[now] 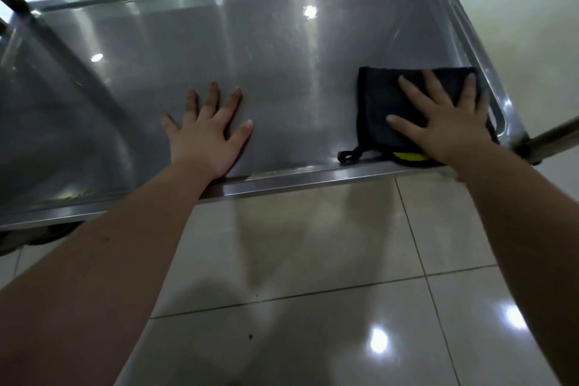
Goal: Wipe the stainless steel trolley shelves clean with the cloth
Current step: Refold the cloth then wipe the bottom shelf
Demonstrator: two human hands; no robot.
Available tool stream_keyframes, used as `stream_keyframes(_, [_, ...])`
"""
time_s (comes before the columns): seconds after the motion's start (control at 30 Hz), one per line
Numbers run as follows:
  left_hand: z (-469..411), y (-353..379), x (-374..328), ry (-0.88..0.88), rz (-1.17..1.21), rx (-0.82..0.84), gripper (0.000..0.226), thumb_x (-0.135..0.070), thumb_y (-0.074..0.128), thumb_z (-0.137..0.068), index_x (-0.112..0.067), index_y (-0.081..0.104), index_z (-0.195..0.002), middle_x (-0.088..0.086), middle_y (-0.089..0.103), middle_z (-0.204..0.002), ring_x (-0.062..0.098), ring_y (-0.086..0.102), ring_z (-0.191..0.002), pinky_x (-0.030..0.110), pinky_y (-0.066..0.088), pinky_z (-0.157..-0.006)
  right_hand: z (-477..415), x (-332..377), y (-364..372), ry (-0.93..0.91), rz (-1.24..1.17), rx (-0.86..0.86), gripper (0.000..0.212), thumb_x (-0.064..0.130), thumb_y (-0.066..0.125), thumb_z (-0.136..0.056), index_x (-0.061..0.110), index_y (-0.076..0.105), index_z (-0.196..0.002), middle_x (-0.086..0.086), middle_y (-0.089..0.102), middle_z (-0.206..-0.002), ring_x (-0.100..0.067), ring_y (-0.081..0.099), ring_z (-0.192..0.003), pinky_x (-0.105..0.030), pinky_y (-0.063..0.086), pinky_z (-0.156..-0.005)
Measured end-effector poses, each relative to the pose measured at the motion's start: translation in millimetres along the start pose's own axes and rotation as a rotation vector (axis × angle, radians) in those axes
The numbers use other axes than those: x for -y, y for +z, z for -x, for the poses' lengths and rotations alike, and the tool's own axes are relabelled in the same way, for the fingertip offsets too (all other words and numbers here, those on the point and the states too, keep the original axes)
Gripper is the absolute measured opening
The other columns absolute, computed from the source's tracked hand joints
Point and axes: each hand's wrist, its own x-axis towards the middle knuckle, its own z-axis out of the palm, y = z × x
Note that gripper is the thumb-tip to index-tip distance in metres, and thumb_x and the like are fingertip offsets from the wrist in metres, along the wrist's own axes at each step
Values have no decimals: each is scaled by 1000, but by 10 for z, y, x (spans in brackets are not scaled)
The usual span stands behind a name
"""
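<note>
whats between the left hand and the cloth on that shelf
Only bare steel shelf: in the head view nothing lies between the left hand, flat on the metal, and the dark cloth under the right hand.

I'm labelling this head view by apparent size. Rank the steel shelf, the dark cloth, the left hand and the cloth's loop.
1. steel shelf
2. dark cloth, though the right hand covers part of it
3. left hand, not far below the cloth
4. loop
</note>
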Motion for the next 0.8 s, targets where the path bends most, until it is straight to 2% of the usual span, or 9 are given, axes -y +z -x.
stream_keyframes(0.07, [-4, -1, -7, -2, 5, 12, 62, -69, 20, -93, -52, 5, -151, -10, -1, -165, 26, -4, -151, 69, -4, -110, 12, 69, 0, 24, 25, 15, 82, 93, 11, -71, 61, -7, -145, 15, -9, -163, -47, -13, -145, -63, -8, -115])
stream_keyframes(0.17, [-19, -18, 26, 7, 72, 21, 54, -60, 22, -99, -52, 9, -151, -11, -3, -165, 25, -5, -151, 69, -5, -110, 98, 588, 37, -29, 9, -10, 78, 88, 16, -78, 59, -8, -146, 13, -12, -163, -50, -14, -144, -67, -5, -113])
stream_keyframes(0.27, [11, -90, 130, 65, 383, -95, 50, -43, 27, -104, -43, 19, -153, -8, -4, -165, 24, -8, -151, 65, -7, -114, 313, 1496, 94, -177, 4, -14, 79, 87, 16, -80, 54, -8, -149, 11, -14, -163, -53, -19, -141, -70, -9, -110])
stream_keyframes(0.37, [138, -254, 229, 49, 589, -203, 51, -31, 31, -102, -32, 28, -153, -2, 7, -165, 25, -6, -151, 56, -8, -119, 603, 2457, 157, -290, -20, 89, 78, 80, 18, -86, 48, -11, -151, 7, -23, -161, -56, -30, -135, -73, -15, -103])
stream_keyframes(0.47, [297, -361, 266, 61, 530, -202, 52, -23, 35, -102, -27, 30, -153, 4, 8, -164, 28, -5, -151, 49, -6, -121, 648, 2731, 125, -404, -122, 170, 73, 65, 30, -95, 44, -8, -153, 6, -21, -162, -52, -32, -137, -69, -19, -105])
stream_keyframes(0.53, [402, -328, 215, 78, 445, -161, 52, -19, 37, -103, -25, 27, -154, 8, 6, -164, 33, -4, -150, 49, -4, -121, 559, 2478, 44, -412, -348, 126, 69, 49, 42, -98, 39, 4, -155, 4, -5, -165, -44, -19, -145, -59, -12, -116])
stream_keyframes(0.63, [531, -188, -87, 37, 200, -51, 54, -35, 33, -104, -36, 16, -155, 1, -1, -165, 32, -7, -150, 65, -8, -114, 433, 1891, 6, -302, -402, -51, 59, 39, 42, -101, 33, 18, -154, 4, 13, -164, -37, 0, -149, -53, 2, -120])
stream_keyframes(0.7, [567, -114, -313, -54, 98, 52, 56, -57, 23, -100, -50, 3, -152, -9, -10, -164, 34, -18, -148, 77, -14, -102, 422, 1627, 56, -216, -314, -42, 55, 39, 33, -104, 32, 15, -156, 5, 10, -164, -33, -3, -150, -53, -1, -120])
stream_keyframes(0.8, [503, -91, -381, -136, 81, 147, 69, -82, 12, -86, -59, -11, -146, -13, -19, -162, 40, -27, -144, 80, -15, -99, 462, 1549, 205, -246, -86, 7, 56, 45, 18, -104, 34, 0, -156, 3, -5, -165, -35, -14, -149, -51, -8, -120])
